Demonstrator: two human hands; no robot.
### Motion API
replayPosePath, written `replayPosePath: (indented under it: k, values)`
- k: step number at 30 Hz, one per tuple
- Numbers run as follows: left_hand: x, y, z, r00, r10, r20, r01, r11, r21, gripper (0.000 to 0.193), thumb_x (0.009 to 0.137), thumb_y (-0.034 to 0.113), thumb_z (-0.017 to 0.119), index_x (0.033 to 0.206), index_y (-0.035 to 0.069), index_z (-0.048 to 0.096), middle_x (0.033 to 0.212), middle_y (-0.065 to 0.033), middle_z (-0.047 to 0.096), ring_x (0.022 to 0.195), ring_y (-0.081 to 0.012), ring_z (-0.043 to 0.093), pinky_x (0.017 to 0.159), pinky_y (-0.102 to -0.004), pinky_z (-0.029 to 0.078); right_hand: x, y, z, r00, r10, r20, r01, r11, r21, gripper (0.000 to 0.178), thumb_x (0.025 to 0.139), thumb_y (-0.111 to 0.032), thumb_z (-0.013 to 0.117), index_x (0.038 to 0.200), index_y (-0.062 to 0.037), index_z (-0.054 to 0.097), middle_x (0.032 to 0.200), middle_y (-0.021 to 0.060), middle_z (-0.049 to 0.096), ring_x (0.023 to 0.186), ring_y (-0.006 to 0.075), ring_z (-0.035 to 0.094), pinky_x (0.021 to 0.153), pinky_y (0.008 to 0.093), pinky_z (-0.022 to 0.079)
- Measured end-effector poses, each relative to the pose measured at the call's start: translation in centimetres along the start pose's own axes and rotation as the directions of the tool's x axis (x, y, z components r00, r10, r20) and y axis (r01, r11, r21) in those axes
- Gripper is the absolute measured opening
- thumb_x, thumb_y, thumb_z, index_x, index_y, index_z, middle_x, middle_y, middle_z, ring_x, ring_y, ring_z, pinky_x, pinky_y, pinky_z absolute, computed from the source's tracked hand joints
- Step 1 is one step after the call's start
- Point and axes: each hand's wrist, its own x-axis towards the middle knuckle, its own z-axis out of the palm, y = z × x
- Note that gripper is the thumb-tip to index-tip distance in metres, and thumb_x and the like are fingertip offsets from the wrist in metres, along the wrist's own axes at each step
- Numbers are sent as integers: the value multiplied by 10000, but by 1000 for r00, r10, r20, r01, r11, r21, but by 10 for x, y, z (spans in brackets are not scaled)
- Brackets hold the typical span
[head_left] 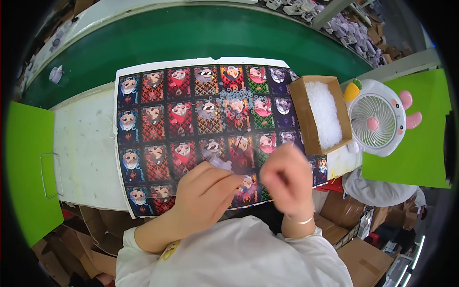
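We see the person's left hand [203, 191] low over the middle of the printed sheet, its back turned up and its fingers folded together, pointing to the right. It has hold of a small pale lilac piece [221, 163], which pokes out past the far side of the index finger; most of the grip is hidden from us by the hand itself. The right hand [289, 179] is just beside it, apart from it, raised above the sheet with the fingers curled inward; it is blurred, and we cannot make out whether anything is pinched in it. A thin pale bracelet [306, 221] circles that wrist. The lilac piece looks translucent and rounded, with a short narrow end toward the right, though it is too small and soft for us to read its finer shape. Under both hands lies the sheet [155, 115], dark and glossy, covered in rows of cartoon figures. Beyond the hands, we find many small clear rings [236, 98] scattered on it. On the right, an open cardboard box [301, 115] holds a heap of clear-white bits [325, 115], just beside a white fan [375, 119] with pink ears. A green belt [191, 33] runs behind.
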Motion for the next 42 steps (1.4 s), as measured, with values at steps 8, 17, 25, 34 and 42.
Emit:
replayPosePath:
  k: [8,17,25,34,42]
  values:
    - [5,-1,8,997,73,15,-74,995,72,251,698,31,688,949,23,690,893,-63,615,730,-234,572,593,-331,473,-9,-20,3,994,38,104,-44,997,57,163,789,-10,742,919,-4,643,828,101,562,673,241,574,549,335,469]
    - [1,2,11,992,102,68,-107,992,73,245,690,57,701,932,23,688,878,-64,590,744,-235,566,610,-326,482,-15,-25,0,968,178,175,-206,966,155,157,777,8,756,846,-23,619,780,87,529,625,209,520,529,314,430]
    - [2,-4,18,993,98,67,-95,995,-40,265,705,26,693,964,-21,660,891,-77,588,758,-252,564,641,-346,495,-22,-16,9,994,99,38,-103,990,94,172,772,1,758,873,-26,621,825,97,559,649,227,558,540,323,451]
    - [0,-11,23,971,238,-7,-238,971,22,334,695,24,680,1015,-44,609,859,-118,631,714,-264,594,590,-345,508,-27,-3,14,999,33,7,-34,998,61,137,808,-8,711,933,-10,655,871,122,618,701,271,619,588,338,507]
    - [0,-16,27,972,228,-62,-232,969,-81,318,741,-52,717,1030,-48,582,856,-129,633,700,-279,595,598,-360,522,-28,-6,24,991,119,-65,-108,982,153,149,816,-7,713,956,4,661,867,129,624,739,252,626,610,328,511]
